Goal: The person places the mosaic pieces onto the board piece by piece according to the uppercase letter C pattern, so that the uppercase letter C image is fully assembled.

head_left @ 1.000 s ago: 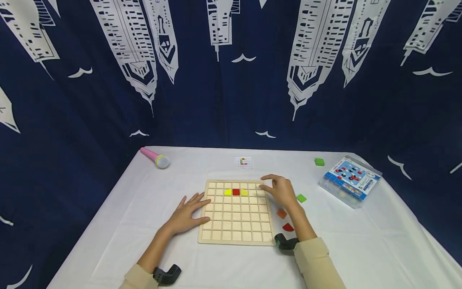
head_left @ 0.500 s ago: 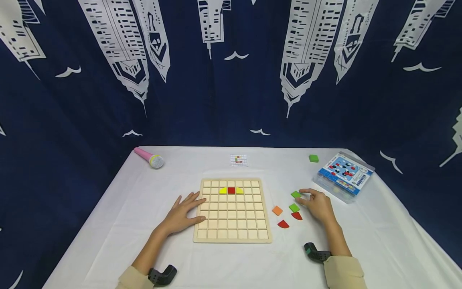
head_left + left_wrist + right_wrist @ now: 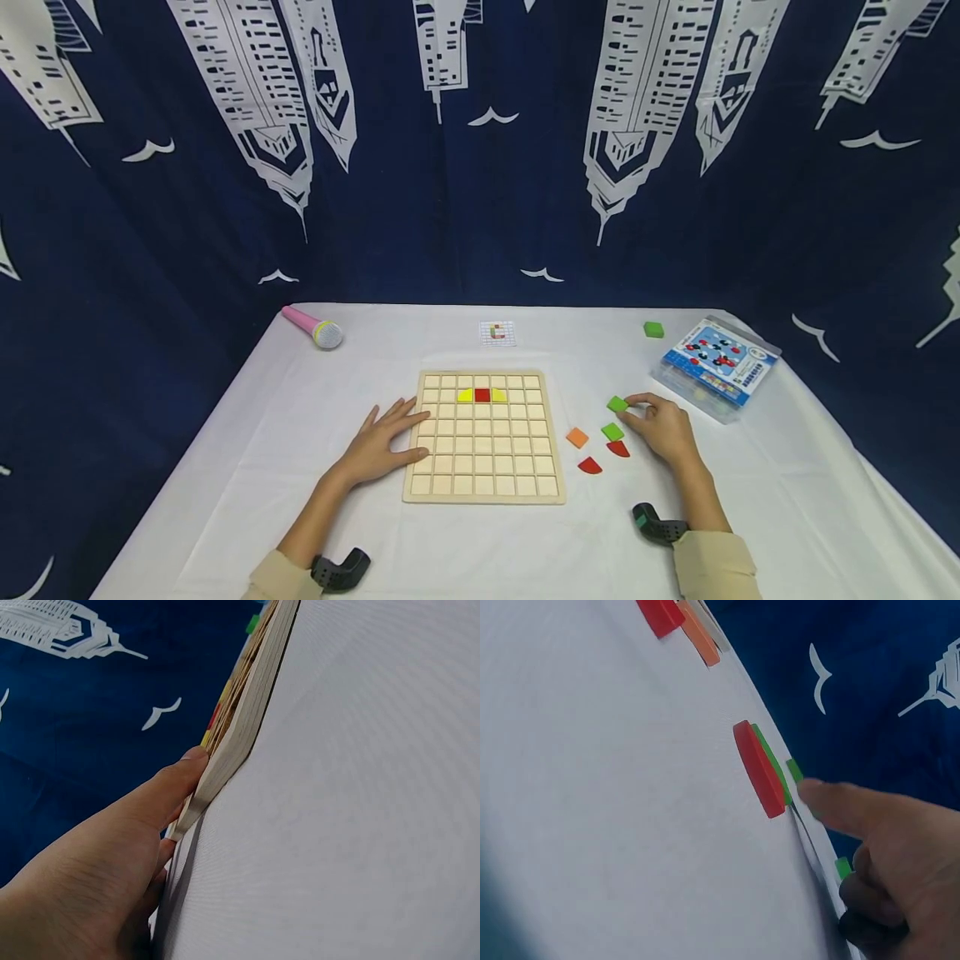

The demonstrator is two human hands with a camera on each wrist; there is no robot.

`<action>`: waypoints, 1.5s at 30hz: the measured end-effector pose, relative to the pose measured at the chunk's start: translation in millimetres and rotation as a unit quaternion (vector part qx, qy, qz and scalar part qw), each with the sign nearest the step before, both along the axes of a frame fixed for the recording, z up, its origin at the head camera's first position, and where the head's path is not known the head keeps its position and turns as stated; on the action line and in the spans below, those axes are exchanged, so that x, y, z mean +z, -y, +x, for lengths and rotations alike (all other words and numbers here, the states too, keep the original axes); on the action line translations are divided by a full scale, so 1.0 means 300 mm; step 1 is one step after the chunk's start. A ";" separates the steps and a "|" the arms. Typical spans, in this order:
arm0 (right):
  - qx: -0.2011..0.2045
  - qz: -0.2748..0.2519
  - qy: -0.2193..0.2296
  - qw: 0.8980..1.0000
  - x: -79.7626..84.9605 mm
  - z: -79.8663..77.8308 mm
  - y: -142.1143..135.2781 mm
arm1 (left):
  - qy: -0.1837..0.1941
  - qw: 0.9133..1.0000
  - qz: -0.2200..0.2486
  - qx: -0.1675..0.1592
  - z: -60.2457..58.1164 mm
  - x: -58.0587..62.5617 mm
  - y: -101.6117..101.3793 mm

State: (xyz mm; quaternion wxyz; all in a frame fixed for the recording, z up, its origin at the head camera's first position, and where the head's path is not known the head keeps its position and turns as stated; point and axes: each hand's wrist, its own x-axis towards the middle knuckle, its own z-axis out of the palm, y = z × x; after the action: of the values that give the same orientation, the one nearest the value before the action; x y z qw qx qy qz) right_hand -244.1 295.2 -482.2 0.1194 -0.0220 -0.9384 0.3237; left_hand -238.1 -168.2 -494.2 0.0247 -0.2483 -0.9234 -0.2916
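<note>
A wooden grid board (image 3: 483,487) lies on the table, with a red square tile (image 3: 482,395) between two yellow quarter-round tiles (image 3: 465,396) in its second row. My left hand (image 3: 382,446) rests at the board's left edge with fingers spread, the thumb (image 3: 184,769) on the rim. To the right of the board, my right hand (image 3: 663,429) pinches a green square tile (image 3: 617,403) by its near right corner, between thumb and forefinger. Just below lie another green tile (image 3: 612,432), two red quarter-round tiles (image 3: 590,466) and an orange square tile (image 3: 577,437).
A small pattern card (image 3: 497,333) lies beyond the board. At the back left is a pink toy microphone (image 3: 315,327). A clear plastic box (image 3: 716,367) with a blue label sits at the right, near a green block (image 3: 653,330). A dark blue printed curtain (image 3: 420,208) hangs behind.
My right hand has moved from the board's upper right corner to the green tile at the right, uncovering the loose tiles. The left hand has stayed on the board's edge.
</note>
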 end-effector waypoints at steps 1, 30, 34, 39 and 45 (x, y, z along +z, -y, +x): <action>0.006 -0.007 -0.003 1.000 0.001 -0.001 0.003 | 0.001 1.000 -0.002 0.001 0.001 -0.001 0.000; 0.231 0.004 -0.033 0.972 0.041 -0.077 0.688 | -0.003 1.000 -0.014 -0.002 0.005 0.007 -0.005; 0.235 0.012 -0.042 0.971 0.029 -0.079 0.690 | -0.009 1.000 -0.015 -0.001 0.002 0.000 -0.006; 0.239 0.016 -0.041 0.970 0.026 -0.083 0.691 | -0.017 1.000 -0.015 0.000 -0.001 -0.008 -0.003; 0.223 0.013 -0.045 0.974 0.032 -0.073 0.671 | -0.012 1.000 -0.013 0.002 0.000 -0.006 -0.003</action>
State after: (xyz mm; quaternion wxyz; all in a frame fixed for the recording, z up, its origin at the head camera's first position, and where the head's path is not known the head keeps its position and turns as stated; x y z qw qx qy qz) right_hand -265.9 93.8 -472.5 0.0861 0.2043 -0.9174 0.3306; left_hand -238.2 -167.3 -496.0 0.0334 -0.2506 -0.9272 -0.2765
